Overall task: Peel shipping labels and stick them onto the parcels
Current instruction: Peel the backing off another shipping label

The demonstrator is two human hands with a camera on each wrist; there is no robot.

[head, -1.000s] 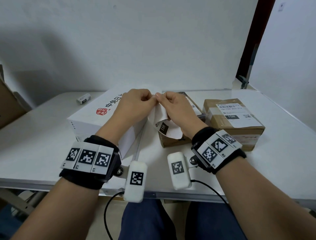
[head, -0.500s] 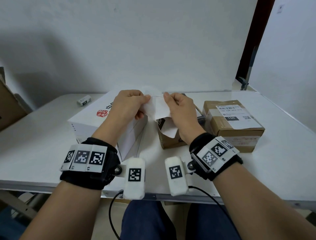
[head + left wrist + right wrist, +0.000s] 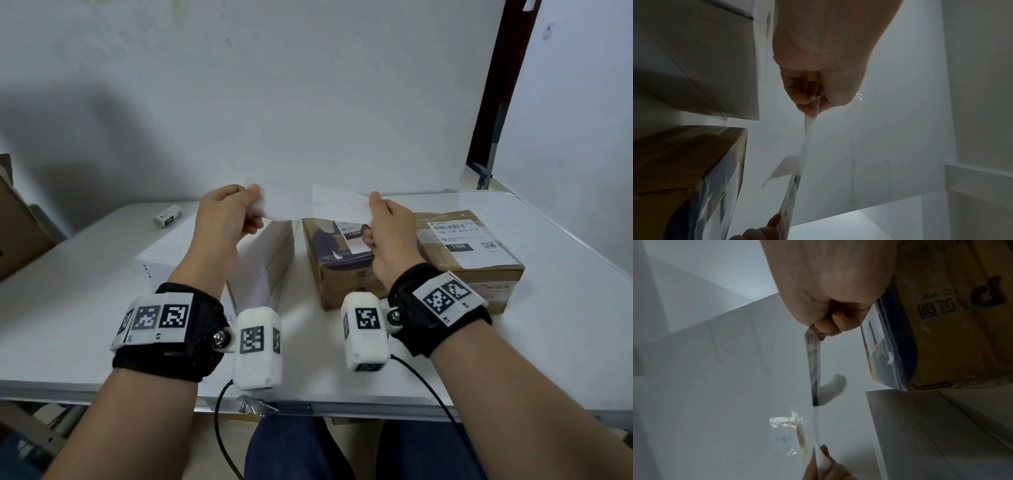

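I wear a black fabric band on each wrist, the left wristband (image 3: pixel 168 337) and the right wristband (image 3: pixel 435 308) each topped with a white strip of black-and-white square marker tags. A white padded camera block hangs off the inner side of each band on a silver screw, the left block (image 3: pixel 257 347) and the right block (image 3: pixel 364 330) both tagged and each trailing a thin black cable (image 3: pixel 219 421). My forearms are bare, and dark blue trousers (image 3: pixel 301 452) cover my lap.

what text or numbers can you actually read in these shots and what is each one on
"15H", white on a black block: printed label stuck on the right brown parcel.
"15H-159-A03-210", or close to it, under the barcode on that same label.
"15H": label that the right hand holds above the middle brown parcel.
Blue Chinese characters on that parcel's side: too blurred to read.
Small roll on the table: print too small.
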